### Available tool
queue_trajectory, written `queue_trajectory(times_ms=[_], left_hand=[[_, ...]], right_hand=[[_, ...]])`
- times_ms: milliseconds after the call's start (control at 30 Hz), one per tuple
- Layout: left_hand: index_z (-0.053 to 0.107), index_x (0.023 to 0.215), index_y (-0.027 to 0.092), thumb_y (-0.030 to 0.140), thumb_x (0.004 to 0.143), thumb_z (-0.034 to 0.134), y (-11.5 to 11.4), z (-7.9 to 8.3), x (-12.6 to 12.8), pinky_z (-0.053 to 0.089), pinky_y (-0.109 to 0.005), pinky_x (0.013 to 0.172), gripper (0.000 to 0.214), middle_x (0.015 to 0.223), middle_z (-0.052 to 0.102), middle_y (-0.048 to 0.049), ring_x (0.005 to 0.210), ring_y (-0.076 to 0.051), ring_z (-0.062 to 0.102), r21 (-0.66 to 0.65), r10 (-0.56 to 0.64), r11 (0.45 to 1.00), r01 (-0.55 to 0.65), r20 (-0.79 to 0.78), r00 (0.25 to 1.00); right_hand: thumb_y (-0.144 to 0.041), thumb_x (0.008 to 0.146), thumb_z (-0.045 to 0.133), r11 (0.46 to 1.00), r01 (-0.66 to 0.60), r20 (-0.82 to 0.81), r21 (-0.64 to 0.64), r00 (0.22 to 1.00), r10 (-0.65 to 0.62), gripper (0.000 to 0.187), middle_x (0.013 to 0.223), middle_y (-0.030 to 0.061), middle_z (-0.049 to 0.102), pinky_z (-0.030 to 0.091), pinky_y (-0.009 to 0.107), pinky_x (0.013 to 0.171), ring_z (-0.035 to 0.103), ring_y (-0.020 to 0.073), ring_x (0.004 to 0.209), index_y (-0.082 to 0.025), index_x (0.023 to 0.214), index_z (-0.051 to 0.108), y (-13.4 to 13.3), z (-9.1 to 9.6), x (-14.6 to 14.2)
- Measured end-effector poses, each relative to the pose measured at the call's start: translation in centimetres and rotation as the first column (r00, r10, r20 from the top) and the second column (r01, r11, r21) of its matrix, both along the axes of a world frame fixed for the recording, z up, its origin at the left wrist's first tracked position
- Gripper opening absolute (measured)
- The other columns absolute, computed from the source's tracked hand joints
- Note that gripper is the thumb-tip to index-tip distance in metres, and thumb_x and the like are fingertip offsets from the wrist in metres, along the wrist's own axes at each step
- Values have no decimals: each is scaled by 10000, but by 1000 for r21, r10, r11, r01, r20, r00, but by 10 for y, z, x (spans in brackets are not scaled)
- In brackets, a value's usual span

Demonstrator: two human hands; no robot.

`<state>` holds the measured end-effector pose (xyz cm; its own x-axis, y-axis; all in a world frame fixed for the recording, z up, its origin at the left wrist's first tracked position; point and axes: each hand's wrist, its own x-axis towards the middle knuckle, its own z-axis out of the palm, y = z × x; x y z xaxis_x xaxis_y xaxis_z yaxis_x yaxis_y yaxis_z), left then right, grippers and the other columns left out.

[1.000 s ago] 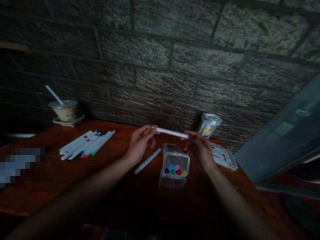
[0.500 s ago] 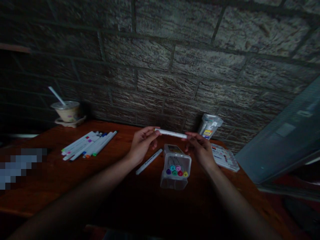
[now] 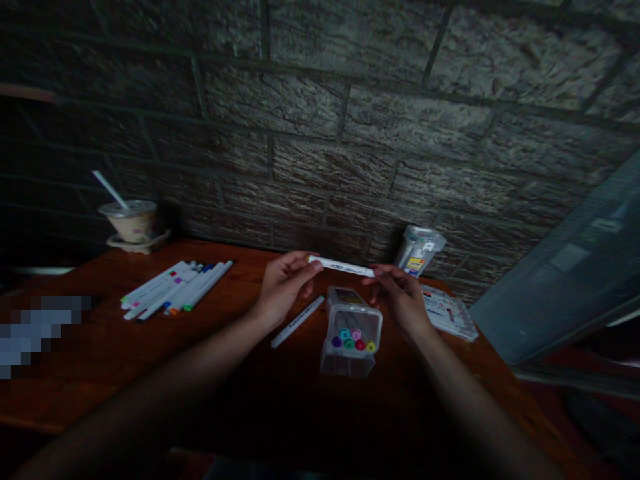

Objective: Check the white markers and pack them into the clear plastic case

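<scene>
A white marker is held level above the table, one end in each hand. My left hand pinches its left end, where a bit of yellowish cap shows. The right end sits between the fingertips of my right hand. Below them lies a clear plastic marker case, its open end toward me, with several markers inside showing purple, teal, green, pink, red and yellow ends. Left of the case a single white marker rests slantwise on the wood.
A loose pile of white markers lies on the wooden table at left. Behind it stands a drink cup with a straw. At right are an upright clear container and a flat printed case. A brick wall rises behind.
The held marker has turned slightly about its length, so dark printing now shows on its side. Both hands keep nearly the same place, and the view has shifted a little.
</scene>
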<state>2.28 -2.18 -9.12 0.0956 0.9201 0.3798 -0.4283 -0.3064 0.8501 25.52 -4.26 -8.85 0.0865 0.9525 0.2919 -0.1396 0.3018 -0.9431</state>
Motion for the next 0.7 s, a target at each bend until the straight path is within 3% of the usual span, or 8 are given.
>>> queue_trajectory(times_ms=[400, 700], left_hand=[[767, 973, 174, 262, 793, 860, 0, 0, 1, 404, -164, 400, 220, 757, 686, 15, 464, -39, 514, -3, 13, 1000, -14, -16, 1000], [788, 1015, 206, 252, 810, 852, 0, -3, 0, 398, -161, 406, 220, 768, 683, 14, 469, -38, 513, 30, 3, 1000, -2, -46, 999]], right_hand=[[-398, 761, 879, 1000, -2, 79, 1, 997, 2, 342, 800, 30, 793, 472, 228, 421, 625, 110, 481, -193, 1006, 758, -2, 2, -1], [-378, 752, 898, 1000, 26, 113, 4, 993, -27, 344, 622, -32, 707, 452, 213, 414, 599, 107, 462, -214, 1018, 756, -1, 0, 1]])
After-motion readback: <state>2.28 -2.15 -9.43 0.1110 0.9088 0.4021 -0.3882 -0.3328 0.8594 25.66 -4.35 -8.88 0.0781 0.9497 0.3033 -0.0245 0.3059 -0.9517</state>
